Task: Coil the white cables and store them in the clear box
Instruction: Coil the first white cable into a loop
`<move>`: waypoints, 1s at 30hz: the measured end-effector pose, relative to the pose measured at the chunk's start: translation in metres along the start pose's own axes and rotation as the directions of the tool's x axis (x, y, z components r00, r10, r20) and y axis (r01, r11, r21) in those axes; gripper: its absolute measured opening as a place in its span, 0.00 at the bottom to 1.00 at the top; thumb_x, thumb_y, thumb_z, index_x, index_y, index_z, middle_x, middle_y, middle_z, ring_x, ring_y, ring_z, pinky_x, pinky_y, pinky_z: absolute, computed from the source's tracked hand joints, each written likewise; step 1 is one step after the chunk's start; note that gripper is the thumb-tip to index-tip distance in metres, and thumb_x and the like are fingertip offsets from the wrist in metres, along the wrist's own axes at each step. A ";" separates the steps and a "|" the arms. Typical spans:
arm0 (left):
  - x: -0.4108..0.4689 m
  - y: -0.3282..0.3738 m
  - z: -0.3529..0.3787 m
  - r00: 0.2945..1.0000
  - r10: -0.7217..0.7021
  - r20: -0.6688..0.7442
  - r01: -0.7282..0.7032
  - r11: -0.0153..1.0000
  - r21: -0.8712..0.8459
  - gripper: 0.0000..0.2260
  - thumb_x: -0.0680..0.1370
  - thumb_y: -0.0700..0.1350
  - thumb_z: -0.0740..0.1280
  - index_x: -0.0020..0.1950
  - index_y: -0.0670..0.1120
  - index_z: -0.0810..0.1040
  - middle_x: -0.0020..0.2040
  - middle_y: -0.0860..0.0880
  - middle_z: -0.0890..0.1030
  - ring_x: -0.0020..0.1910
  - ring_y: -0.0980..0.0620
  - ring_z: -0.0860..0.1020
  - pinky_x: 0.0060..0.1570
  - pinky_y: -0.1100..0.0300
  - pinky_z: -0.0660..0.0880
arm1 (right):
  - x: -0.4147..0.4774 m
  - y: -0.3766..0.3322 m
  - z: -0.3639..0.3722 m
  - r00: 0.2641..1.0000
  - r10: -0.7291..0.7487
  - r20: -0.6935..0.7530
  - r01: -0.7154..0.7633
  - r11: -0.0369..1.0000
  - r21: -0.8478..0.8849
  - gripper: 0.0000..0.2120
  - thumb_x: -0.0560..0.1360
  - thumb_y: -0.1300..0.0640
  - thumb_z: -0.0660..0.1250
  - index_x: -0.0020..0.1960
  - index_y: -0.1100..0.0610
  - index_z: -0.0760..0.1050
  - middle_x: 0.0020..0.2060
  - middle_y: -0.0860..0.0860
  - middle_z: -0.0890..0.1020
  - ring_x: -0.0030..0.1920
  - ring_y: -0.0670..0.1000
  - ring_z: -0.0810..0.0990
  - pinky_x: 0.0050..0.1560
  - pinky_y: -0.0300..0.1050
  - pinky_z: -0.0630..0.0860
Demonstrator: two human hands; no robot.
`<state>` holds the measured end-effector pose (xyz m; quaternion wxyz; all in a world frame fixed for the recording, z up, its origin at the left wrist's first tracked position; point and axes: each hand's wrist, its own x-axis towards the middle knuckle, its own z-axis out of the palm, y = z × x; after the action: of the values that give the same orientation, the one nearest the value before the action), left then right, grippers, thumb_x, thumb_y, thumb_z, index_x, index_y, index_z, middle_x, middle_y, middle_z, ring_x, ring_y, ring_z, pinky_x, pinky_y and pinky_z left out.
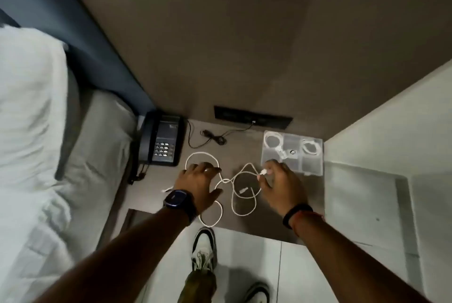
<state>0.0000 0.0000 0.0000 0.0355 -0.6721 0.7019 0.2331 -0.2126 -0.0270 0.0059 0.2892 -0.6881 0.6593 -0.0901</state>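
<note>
A long white cable lies in loose loops on the grey bedside table. My right hand pinches one plug end of it, just in front of the clear box. My left hand rests palm down on the cable's left loops, fingers spread; whether it grips the cable I cannot tell. The clear box stands at the table's right rear corner, with two coiled white cables in its compartments, one coiled cable on the left and another coil on the right.
A dark desk phone sits at the table's left rear, its thin black cord running to a wall socket panel. A bed with a white pillow lies left. My shoes stand on the pale floor below.
</note>
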 end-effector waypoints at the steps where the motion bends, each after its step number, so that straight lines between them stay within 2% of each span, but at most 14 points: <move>1: 0.013 -0.005 0.019 0.999 0.011 0.038 -0.010 1.000 -0.020 0.23 0.72 0.56 0.67 0.67 0.56 0.71 0.67 0.52 0.73 0.64 0.46 0.70 0.60 0.52 0.68 | 0.009 0.013 0.023 1.000 0.016 0.018 -0.016 1.000 0.007 0.07 0.74 0.54 0.65 0.51 0.55 0.75 0.47 0.55 0.81 0.47 0.58 0.79 0.41 0.42 0.70; 4: 0.048 -0.017 0.073 0.997 0.011 0.076 -0.005 0.997 -0.082 0.20 0.73 0.53 0.68 0.65 0.56 0.74 0.64 0.51 0.76 0.62 0.46 0.73 0.60 0.53 0.70 | 0.030 0.047 0.082 0.989 0.112 0.096 -0.115 0.993 0.021 0.04 0.73 0.58 0.65 0.47 0.56 0.77 0.46 0.57 0.82 0.46 0.60 0.80 0.44 0.47 0.76; 7: 0.076 -0.026 0.117 0.996 -0.004 0.093 0.024 0.976 -0.214 0.17 0.73 0.49 0.69 0.62 0.55 0.77 0.62 0.50 0.78 0.60 0.45 0.74 0.59 0.52 0.72 | 0.047 0.079 0.132 0.976 0.148 0.162 -0.150 0.989 -0.003 0.09 0.73 0.59 0.65 0.52 0.55 0.79 0.50 0.58 0.82 0.51 0.61 0.79 0.52 0.51 0.76; 11: 0.093 -0.028 0.150 0.997 0.045 0.070 -0.023 0.959 -0.282 0.11 0.72 0.43 0.69 0.54 0.48 0.82 0.55 0.43 0.80 0.53 0.38 0.78 0.51 0.48 0.76 | 0.057 0.104 0.177 0.958 0.164 0.234 -0.165 0.986 -0.016 0.17 0.71 0.61 0.67 0.59 0.55 0.77 0.57 0.57 0.80 0.57 0.61 0.77 0.58 0.51 0.74; 13: 0.093 -0.028 0.164 0.995 0.089 0.040 -0.072 0.947 -0.314 0.09 0.71 0.40 0.69 0.50 0.46 0.83 0.53 0.43 0.81 0.49 0.38 0.79 0.48 0.50 0.76 | 0.058 0.110 0.191 0.963 0.166 0.210 -0.164 0.986 -0.031 0.15 0.70 0.60 0.67 0.57 0.56 0.78 0.56 0.58 0.79 0.56 0.61 0.77 0.56 0.50 0.74; 16: 0.090 -0.029 0.174 0.994 0.108 0.016 -0.096 0.931 -0.351 0.09 0.69 0.37 0.69 0.46 0.47 0.84 0.51 0.43 0.82 0.47 0.39 0.80 0.46 0.51 0.77 | 0.059 0.114 0.199 0.977 0.148 0.152 -0.152 0.988 0.016 0.09 0.72 0.60 0.64 0.47 0.61 0.81 0.49 0.59 0.80 0.49 0.61 0.78 0.51 0.46 0.73; 20: 0.087 -0.030 0.168 0.996 0.035 -0.083 -0.061 0.940 -0.336 0.13 0.69 0.38 0.65 0.50 0.46 0.82 0.52 0.42 0.80 0.48 0.38 0.78 0.46 0.47 0.77 | 0.056 0.105 0.189 0.989 0.113 -0.097 -0.090 0.973 0.214 0.08 0.71 0.64 0.65 0.44 0.62 0.83 0.42 0.59 0.83 0.43 0.60 0.81 0.48 0.49 0.76; 22: 0.085 -0.028 0.158 0.987 0.030 -0.156 -0.079 0.946 -0.316 0.15 0.68 0.42 0.64 0.53 0.46 0.81 0.53 0.42 0.79 0.49 0.38 0.76 0.46 0.46 0.77 | 0.057 0.096 0.173 0.976 0.167 -0.142 -0.098 0.912 0.398 0.05 0.72 0.63 0.67 0.42 0.59 0.82 0.36 0.53 0.82 0.39 0.53 0.80 0.45 0.48 0.76; 24: 0.083 -0.022 0.146 0.973 0.066 -0.222 -0.128 0.952 -0.278 0.20 0.67 0.49 0.62 0.57 0.47 0.80 0.55 0.44 0.79 0.50 0.39 0.76 0.47 0.47 0.75 | 0.064 0.086 0.152 0.957 0.260 -0.130 -0.139 0.802 0.581 0.05 0.73 0.64 0.69 0.40 0.56 0.80 0.33 0.49 0.81 0.36 0.46 0.79 0.43 0.47 0.75; 27: 0.078 0.003 0.122 0.965 0.172 -0.200 -0.223 0.937 -0.270 0.26 0.69 0.62 0.62 0.63 0.53 0.75 0.62 0.50 0.78 0.59 0.46 0.75 0.56 0.51 0.69 | 0.073 0.069 0.109 0.899 0.386 -0.205 -0.105 0.647 0.756 0.11 0.71 0.64 0.71 0.43 0.50 0.72 0.32 0.55 0.81 0.33 0.50 0.79 0.40 0.50 0.77; 29: 0.076 0.026 0.107 0.979 0.187 -0.084 -0.204 0.862 -0.464 0.27 0.69 0.66 0.61 0.62 0.52 0.77 0.59 0.49 0.81 0.59 0.48 0.77 0.61 0.51 0.70 | 0.076 0.055 0.079 0.884 0.401 -0.238 -0.037 0.569 0.822 0.16 0.72 0.65 0.70 0.46 0.48 0.66 0.31 0.58 0.80 0.29 0.50 0.79 0.34 0.44 0.78; 30: 0.073 0.040 0.096 0.985 0.171 -0.039 -0.159 0.778 -0.607 0.25 0.70 0.65 0.61 0.56 0.49 0.80 0.53 0.46 0.83 0.54 0.46 0.80 0.58 0.50 0.73 | 0.077 0.048 0.062 0.880 0.406 -0.248 -0.010 0.538 0.843 0.18 0.72 0.65 0.70 0.46 0.47 0.63 0.30 0.57 0.79 0.27 0.49 0.78 0.31 0.42 0.78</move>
<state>-0.0701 -0.0327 -0.1007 -0.1962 -0.5816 0.6454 0.4547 -0.2132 -0.0821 -0.0892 0.4367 -0.3511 0.6646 -0.4942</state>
